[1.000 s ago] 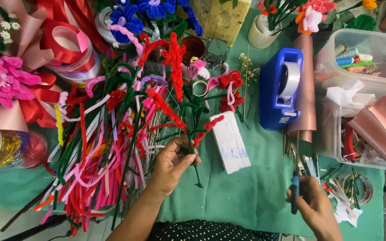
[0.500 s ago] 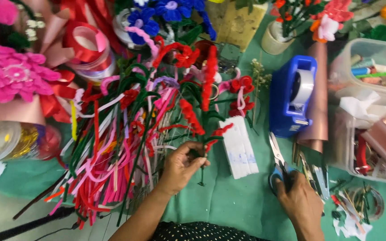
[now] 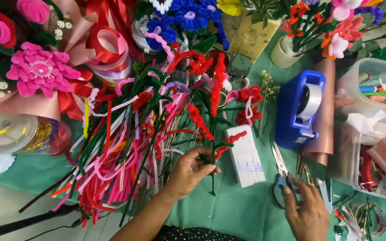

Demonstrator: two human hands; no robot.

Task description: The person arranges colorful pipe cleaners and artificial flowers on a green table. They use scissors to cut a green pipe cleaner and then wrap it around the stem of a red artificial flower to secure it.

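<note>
right hand [image 3: 307, 209]: fingers curled onto the scissors [image 3: 281, 174] lying on the bench.
left hand [image 3: 192, 172]: pinching the green stem.
stem [image 3: 211, 154]: red and green pipe-cleaner flower, upright, beside a white block [image 3: 245, 156].
bench [image 3: 242, 209]: green cloth, loose pipe cleaners [image 3: 112, 151] left.
far: blue tape dispenser [image 3: 298, 109], flower bouquets.

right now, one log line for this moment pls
left hand: pinching green stem with red chenille leaves | right hand: on scissors handles | surface: green cloth

White flat pkg [image 3: 245, 155] on green cloth, beside blue tape dispenser [image 3: 299, 109].
</note>
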